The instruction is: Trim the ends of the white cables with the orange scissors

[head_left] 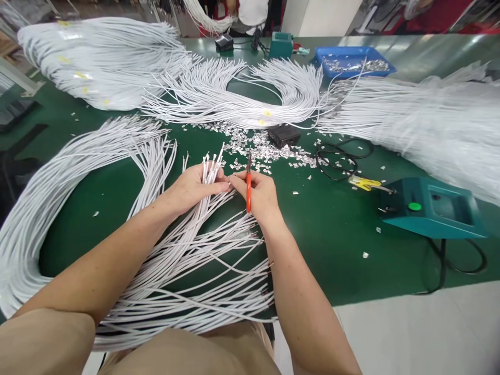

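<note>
My left hand (195,186) is closed round a small bunch of white cables (207,200), whose tips stick up above the fingers. Close beside it, my right hand (260,192) holds orange-handled scissors (249,190), the dark blades pointing away from me. Its thumb and forefinger meet the left fingertips; whether a cable end is pinched there is too small to tell. Below both hands, loose cable ends (234,276) fan out to the right. They belong to a large curved bundle of white cables (50,192) on the left.
Small silvery pieces (258,146) lie scattered beyond my hands around a black box (284,135). More white cable bundles (250,107) lie behind. A teal device (429,205) with a green button and yellow clip (365,182) sits right. A blue tray (355,61) stands at the back.
</note>
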### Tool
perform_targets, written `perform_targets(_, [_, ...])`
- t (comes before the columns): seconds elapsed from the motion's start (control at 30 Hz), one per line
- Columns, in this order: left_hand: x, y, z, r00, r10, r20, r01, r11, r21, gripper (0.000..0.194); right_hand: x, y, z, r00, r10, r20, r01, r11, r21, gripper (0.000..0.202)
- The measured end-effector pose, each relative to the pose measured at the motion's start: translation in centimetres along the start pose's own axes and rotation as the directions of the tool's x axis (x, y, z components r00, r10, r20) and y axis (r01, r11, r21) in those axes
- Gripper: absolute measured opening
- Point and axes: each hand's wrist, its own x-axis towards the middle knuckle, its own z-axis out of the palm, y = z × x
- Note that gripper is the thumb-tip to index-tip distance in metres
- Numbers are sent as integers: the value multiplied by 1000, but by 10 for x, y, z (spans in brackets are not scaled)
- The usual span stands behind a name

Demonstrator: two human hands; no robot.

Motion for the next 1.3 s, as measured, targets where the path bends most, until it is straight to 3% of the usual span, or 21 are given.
perform_targets(0.07, [0,3,-6,999,-17,28,15,997,74,30,1,3,-2,1000,24,-9,-25,989,-146,21])
perform_targets(0.17, [0,4,-12,998,-56,3,55,988,146,32,1,4,-4,985,-23,-173,-38,938,-344,18])
perform_targets(0.27, [0,1,-14,998,-59,-28,62,988,144,38,-1,0,-3,949,-155,-273,63,947,-316,19])
perform_targets(0.37, [1,-1,-10,998,-35,-56,41,991,126,39,-2,-3,0,962,-164,-219,132,979,-153,17])
perform_targets(0.53, [1,-1,0,999,-24,-39,25,1000,15,30,-2,0,3,990,-137,-43,138,990,11,18])
perform_targets(0.73, [2,-2,9,990,-7,-143,-12,991,-135,29,-1,0,3,998,-54,-10,54,999,7,19])
perform_targets(0.83, [2,-1,10,983,-15,-185,-17,985,-170,38,1,2,-1,1000,5,18,-2,990,-142,21])
perform_targets(0.9, [1,0,9,984,-8,-178,-25,982,-187,38,2,5,-4,1000,2,19,5,936,-352,21])
perform_targets(1.03, [2,0,7,986,-23,-168,-11,980,-201,34,2,10,-5,993,-79,92,121,729,-674,18])
perform_targets(1.13, [3,-1,6,982,-10,-187,-22,986,-166,36,2,11,-4,979,-142,149,205,627,-752,19])
perform_targets(1.3, [3,-3,5,977,81,-197,-96,993,-69,32,1,10,-4,965,-191,182,259,567,-782,20])
